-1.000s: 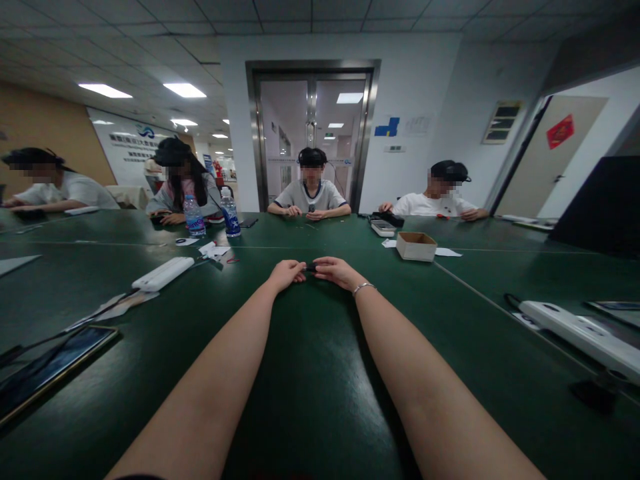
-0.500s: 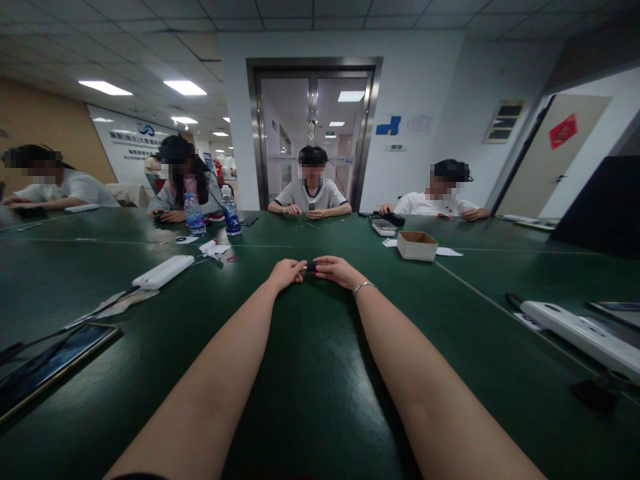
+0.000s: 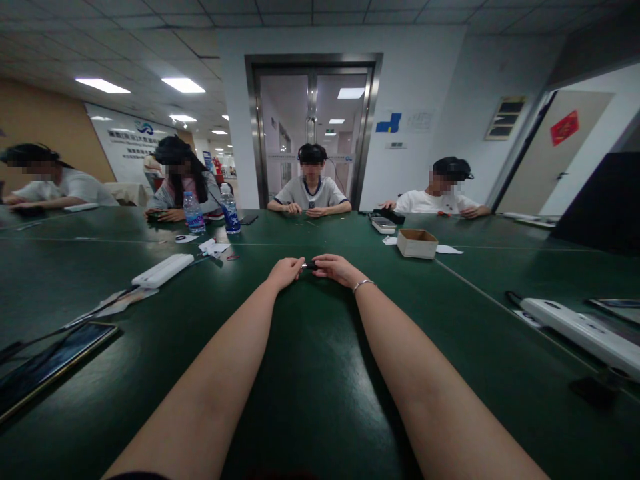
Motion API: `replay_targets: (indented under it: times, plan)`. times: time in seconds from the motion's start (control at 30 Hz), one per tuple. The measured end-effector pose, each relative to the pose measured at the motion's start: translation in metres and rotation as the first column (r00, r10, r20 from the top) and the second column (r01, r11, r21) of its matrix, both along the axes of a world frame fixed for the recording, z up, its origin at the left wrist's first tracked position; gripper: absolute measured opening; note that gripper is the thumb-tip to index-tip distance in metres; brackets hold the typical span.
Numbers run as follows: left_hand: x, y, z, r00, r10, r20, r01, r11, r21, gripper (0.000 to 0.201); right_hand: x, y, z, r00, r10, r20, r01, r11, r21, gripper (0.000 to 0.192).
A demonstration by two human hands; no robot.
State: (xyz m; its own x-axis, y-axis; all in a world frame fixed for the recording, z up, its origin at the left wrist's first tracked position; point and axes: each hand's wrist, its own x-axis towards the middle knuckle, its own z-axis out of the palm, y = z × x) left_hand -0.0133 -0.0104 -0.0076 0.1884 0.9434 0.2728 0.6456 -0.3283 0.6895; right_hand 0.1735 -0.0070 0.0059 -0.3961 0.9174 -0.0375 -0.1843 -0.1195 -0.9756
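Observation:
Both my arms reach forward over the dark green table [image 3: 305, 373]. Between my hands is a small black stick with a silvery end [image 3: 309, 266], too small to tell its kind. My left hand [image 3: 287, 272] is closed, with thumb and fingers pinching the silvery end. From the other side, my right hand [image 3: 336, 268] grips the black part in its fingertips. A silver bracelet [image 3: 363, 285] circles my right wrist.
On the left lie a phone [image 3: 50, 367] and a white power strip [image 3: 164, 270]. Two bottles [image 3: 231, 212] stand farther back. To the right are an open cardboard box [image 3: 417, 245] and another power strip [image 3: 580, 330]. Several people sit around the table.
My hands have moved very slightly apart, and a little more of the silvery end shows between them. Both still hold the black stick.

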Motion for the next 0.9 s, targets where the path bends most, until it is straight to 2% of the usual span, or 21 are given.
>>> replay_targets:
  times: [0.1, 0.23, 0.37, 0.53, 0.67, 0.8, 0.9]
  plan:
    - [-0.0002, 0.0024, -0.0031, 0.997, -0.02, 0.076, 0.018, 1.0, 0.017, 0.043, -0.001, 0.0006, -0.0003, 1.0, -0.027, -0.003, 0.027, 1.0, -0.003, 0.008]
    - [-0.0005, 0.0051, -0.0047, 0.962, -0.091, 0.258, 0.094, 0.996, 0.001, 0.034, -0.0015, 0.0026, -0.0023, 0.999, -0.043, -0.011, 0.043, 0.999, -0.002, 0.005]
    - [0.0001, 0.0035, 0.0, 0.932, -0.084, 0.354, 0.128, 0.986, -0.103, 0.03, -0.0014, 0.0026, -0.0021, 0.999, -0.043, -0.001, 0.043, 0.999, -0.006, 0.005]
    - [0.0014, 0.0022, 0.0034, 0.913, -0.087, 0.399, 0.139, 0.985, -0.105, 0.033, -0.0008, 0.0011, -0.0005, 1.0, -0.029, 0.006, 0.029, 1.0, 0.0, 0.006]
    - [0.0018, 0.0059, -0.0002, 0.918, -0.055, 0.394, 0.132, 0.977, -0.169, 0.034, -0.0006, 0.0007, -0.0006, 1.0, -0.018, 0.004, 0.018, 1.0, 0.001, 0.007]
    - [0.0018, 0.0084, -0.0029, 0.93, -0.087, 0.356, 0.129, 0.987, -0.098, 0.032, -0.0006, 0.0017, -0.0017, 1.0, -0.019, 0.005, 0.019, 1.0, 0.0, 0.008]
    - [0.0022, 0.0084, -0.0029, 0.928, -0.083, 0.364, 0.143, 0.98, -0.141, 0.032, -0.0006, 0.003, -0.0028, 1.0, -0.013, 0.002, 0.013, 1.0, 0.003, 0.008]
